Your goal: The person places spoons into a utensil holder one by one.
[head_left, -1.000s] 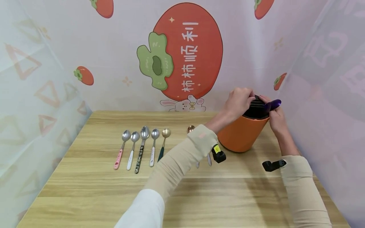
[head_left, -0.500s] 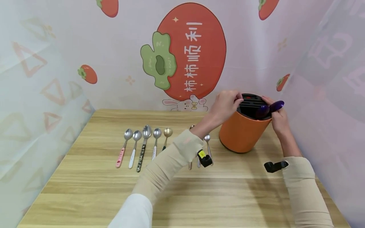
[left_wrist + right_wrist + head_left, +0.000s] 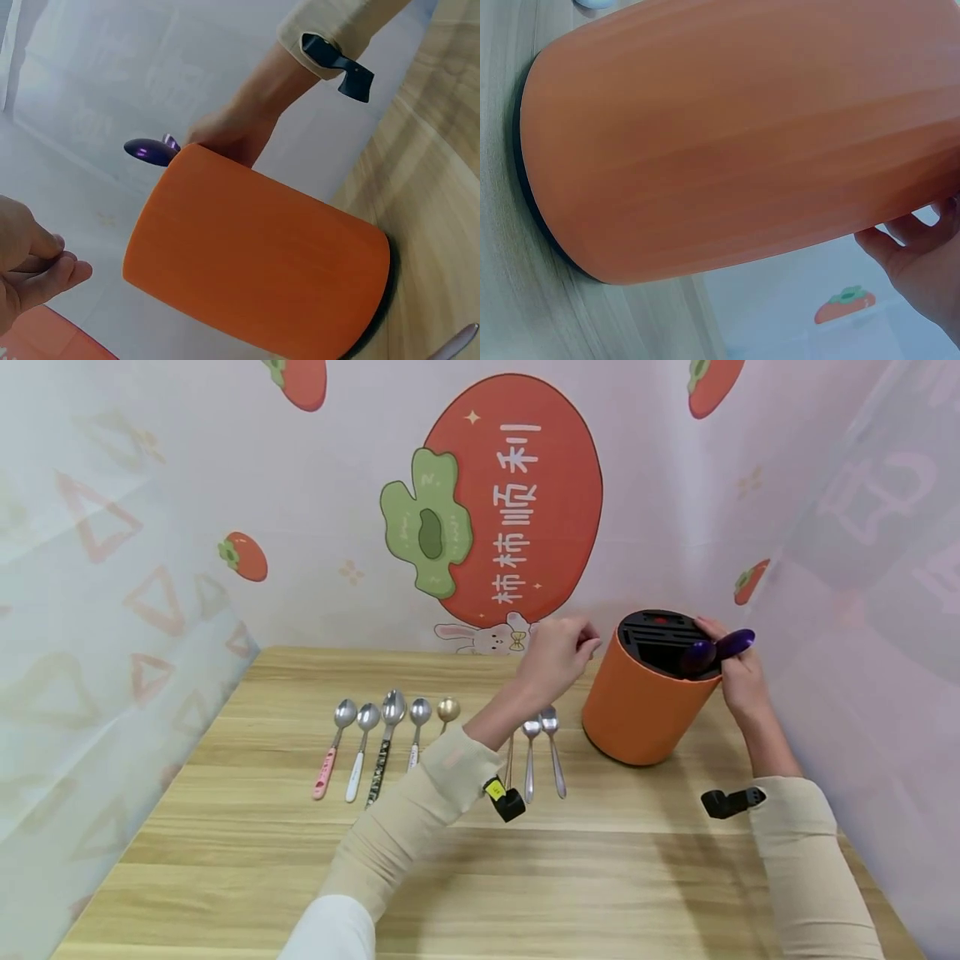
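An orange knife holder (image 3: 648,714) with a black slotted top (image 3: 660,631) stands on the right of the table. Two shiny purple oval ends (image 3: 735,643) stick out of its right side; their lower parts are hidden inside. My right hand (image 3: 742,685) holds the holder at the right of its rim, its fingertips against the orange wall in the right wrist view. To the left of the holder, my left hand (image 3: 558,656) is in the air above the table, apart from it. Its fingers are loosely curled with nothing between them in the left wrist view.
Several spoons lie in a row on the wooden table (image 3: 562,893), among them a pink-handled spoon (image 3: 330,752) at the left end and a silver spoon (image 3: 553,735) nearest the holder. My left forearm covers part of the row. Printed cloth walls (image 3: 330,485) enclose the table.
My left hand has moved left, away from the holder's top, uncovering the slots and the second purple end. My right hand stays at the holder's rim. The head view has shifted slightly.
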`<state>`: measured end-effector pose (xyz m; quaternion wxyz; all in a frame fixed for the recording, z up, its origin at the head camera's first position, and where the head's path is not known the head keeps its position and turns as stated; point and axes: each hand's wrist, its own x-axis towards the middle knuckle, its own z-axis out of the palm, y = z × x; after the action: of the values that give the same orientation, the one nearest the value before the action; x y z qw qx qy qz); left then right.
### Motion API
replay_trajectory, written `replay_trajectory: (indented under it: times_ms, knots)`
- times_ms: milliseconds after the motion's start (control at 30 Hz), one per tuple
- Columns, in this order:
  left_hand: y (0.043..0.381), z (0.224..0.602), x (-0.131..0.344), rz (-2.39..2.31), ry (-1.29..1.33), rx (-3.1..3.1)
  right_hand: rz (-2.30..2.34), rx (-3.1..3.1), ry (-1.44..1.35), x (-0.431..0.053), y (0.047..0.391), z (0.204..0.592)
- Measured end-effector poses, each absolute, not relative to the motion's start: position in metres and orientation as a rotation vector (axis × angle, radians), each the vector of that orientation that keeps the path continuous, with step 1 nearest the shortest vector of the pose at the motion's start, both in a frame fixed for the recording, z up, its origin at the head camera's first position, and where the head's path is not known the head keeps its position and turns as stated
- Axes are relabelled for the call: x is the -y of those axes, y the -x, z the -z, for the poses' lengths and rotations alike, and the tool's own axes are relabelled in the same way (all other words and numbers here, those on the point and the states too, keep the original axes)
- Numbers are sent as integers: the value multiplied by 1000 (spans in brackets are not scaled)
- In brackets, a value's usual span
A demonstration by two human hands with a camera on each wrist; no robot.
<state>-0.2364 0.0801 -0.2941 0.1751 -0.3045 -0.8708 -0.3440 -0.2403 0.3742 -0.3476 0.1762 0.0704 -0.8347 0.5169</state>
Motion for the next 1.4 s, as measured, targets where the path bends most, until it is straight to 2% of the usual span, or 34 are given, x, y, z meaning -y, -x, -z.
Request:
replay_trajectory:
  times_ms: [567,967,1400]
  knots:
    - [230,362,-34,1058,624,2658,-1441,2394,-189,-371,235,344]
    - [230,416,-19,878,559,2904,-1436,2419,-180,-375,232,346]
    - [232,441,-16,827,481,3023,-1436,2406,-194,-373,237,346]
